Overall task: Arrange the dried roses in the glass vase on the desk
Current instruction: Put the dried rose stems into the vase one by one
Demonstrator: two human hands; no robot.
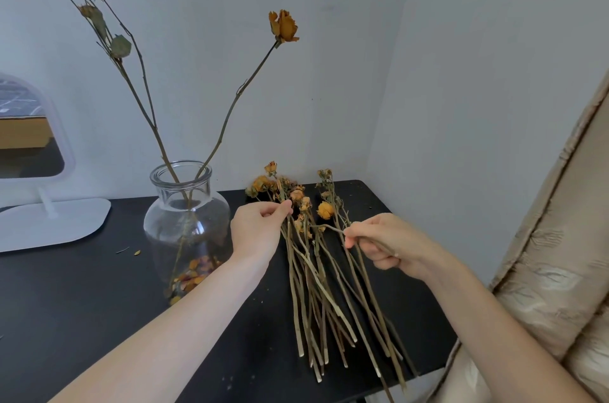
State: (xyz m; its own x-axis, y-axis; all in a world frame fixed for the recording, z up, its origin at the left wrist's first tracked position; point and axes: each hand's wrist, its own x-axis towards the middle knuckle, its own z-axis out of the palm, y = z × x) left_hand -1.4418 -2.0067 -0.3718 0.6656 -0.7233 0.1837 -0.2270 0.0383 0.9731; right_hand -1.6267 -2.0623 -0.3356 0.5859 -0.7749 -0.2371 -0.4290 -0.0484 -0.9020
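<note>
Two bare forearms reach in from the bottom edge over the matte black desk point(82, 303). Between them lies the loose bundle of dried yellow-orange roses point(316, 270), its woody, pale-cut stems fanned toward the person and its papery heads toward the wall. The left hand point(260, 228) pinches a stem near the heads between thumb and fingertips; the right hand point(379, 244) is closed around a thin, bent stem point(329, 227) that looks lifted clear of the heap.

Just left of the bundle stands the clear, round-bellied glass vase point(186, 221), with a short wide neck and loose petals at its bottom. Two long dried stems point(230, 106) already lean out of it, one single-headed, one branching with shrivelled leaves.

The step in hand looks like sorting one rose from the pile, so the task is at an early stage, with most stems on the desk. Next, the chosen stem likely needs teasing free without snagging its neighbours, then carrying cut end first into the neck. Brittle heads and petals probably shed easily.

A white-framed standing mirror point(33, 125) sits at the far left, beige patterned fabric point(560, 237) at right.
</note>
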